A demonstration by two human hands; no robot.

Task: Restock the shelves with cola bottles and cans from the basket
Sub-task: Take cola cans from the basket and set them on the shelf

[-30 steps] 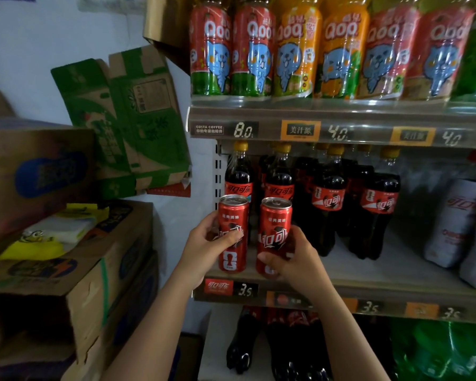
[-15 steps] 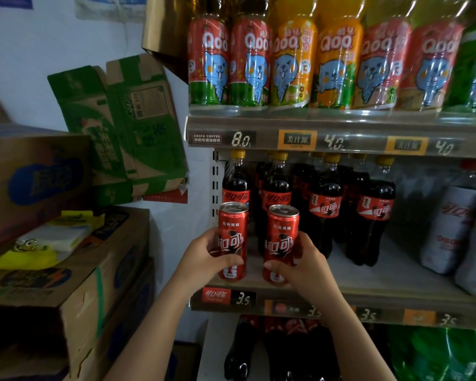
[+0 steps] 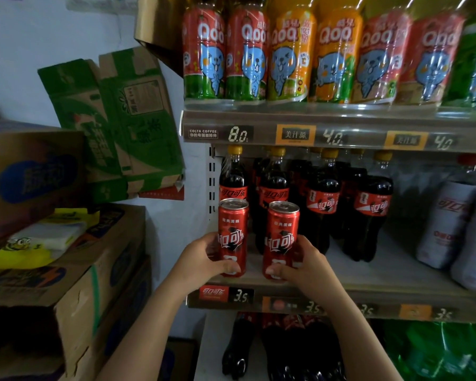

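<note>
Grips a red cola can in each hand, both upright at the front edge of the shelf [image 3: 374, 280]: left hand [image 3: 201, 259] with fingers [image 3: 227, 268] curled round the lower half of the left can [image 3: 232, 226], right hand [image 3: 308, 268] wrapped likewise round the right can [image 3: 283, 229]. Leaves a narrow gap between the two sets of fingers, with cola bottles [image 3: 323, 204] close behind them, a perforated post [image 3: 211, 182] just to their left and bare shelf board to their right. Shows silver tops, red sides, white lettering.

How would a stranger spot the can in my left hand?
Find the middle shelf, stocked with dark cola bottles. At its front left edge are two slim red cans. Yours is the left can, beside the perforated upright, gripped by the left hand.
</note>
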